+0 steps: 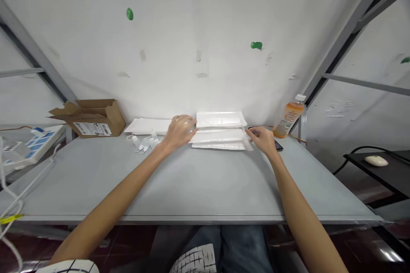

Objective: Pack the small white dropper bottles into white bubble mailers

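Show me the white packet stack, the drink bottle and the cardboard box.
white packet stack [219, 136], head view, middle packet's top.
drink bottle [289, 118], head view, its label.
cardboard box [96, 128], head view, front wall.

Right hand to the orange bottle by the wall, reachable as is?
Probably yes. The right hand sits at the right end of the white packets; the bottle stands upright just beyond it to the right. Only a flat dark phone lies between, nothing tall.

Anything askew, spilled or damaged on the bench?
Only the white packet stack between left hand and right hand: layers staggered, edges not flush. No spill shows; the bottle is capped.
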Demonstrator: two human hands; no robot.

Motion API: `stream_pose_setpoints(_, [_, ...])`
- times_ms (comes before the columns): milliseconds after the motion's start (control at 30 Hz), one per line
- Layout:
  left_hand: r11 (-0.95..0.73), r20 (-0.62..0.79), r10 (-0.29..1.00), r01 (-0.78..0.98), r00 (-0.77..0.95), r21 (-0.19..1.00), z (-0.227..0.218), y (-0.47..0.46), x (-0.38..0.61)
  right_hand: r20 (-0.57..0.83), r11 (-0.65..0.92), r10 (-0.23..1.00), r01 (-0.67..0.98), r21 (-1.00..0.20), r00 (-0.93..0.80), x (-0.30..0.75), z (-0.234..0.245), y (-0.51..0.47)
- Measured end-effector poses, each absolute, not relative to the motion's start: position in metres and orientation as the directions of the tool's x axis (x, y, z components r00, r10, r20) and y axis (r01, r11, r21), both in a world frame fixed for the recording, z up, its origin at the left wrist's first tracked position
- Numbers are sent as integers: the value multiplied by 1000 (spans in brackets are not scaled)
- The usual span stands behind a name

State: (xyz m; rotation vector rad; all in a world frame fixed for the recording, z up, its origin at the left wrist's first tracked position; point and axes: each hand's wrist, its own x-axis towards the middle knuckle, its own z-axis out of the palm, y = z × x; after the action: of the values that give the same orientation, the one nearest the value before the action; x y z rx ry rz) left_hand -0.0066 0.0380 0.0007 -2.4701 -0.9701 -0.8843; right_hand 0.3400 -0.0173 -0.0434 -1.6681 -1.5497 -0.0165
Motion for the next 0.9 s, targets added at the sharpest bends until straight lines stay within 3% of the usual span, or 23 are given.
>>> stream_pose_setpoints(200, [-598,766,546,798,338,74,27,27,-103,715,241,661,839,-487,225,311,-38,-21])
stream_pose_setpoints(367, [-548,864,459,831,206,93,5,30,-148,791,402,609,839,-367,54,244,-28,-15])
stream_pose_setpoints(467, [-436,940,341,889,20,139,-11,43,-167,684,463,712,839,-285,-160,188,-21,9])
stream_pose_setpoints(567, [-372,964,262,915,-55,153,-25,53,-183,461,476,822,848,-233,-335,132,-15,47])
stream_pose_setpoints(733, [-367,958,281,916,-54,159,-37,55,-191,141,477,878,860,-181,-457,66,-20,105])
stream_pose_setpoints(900, [-388,951,302,902,-69,189,-36,54,-186,61,468,884,871,-150,-464,45,-28,120])
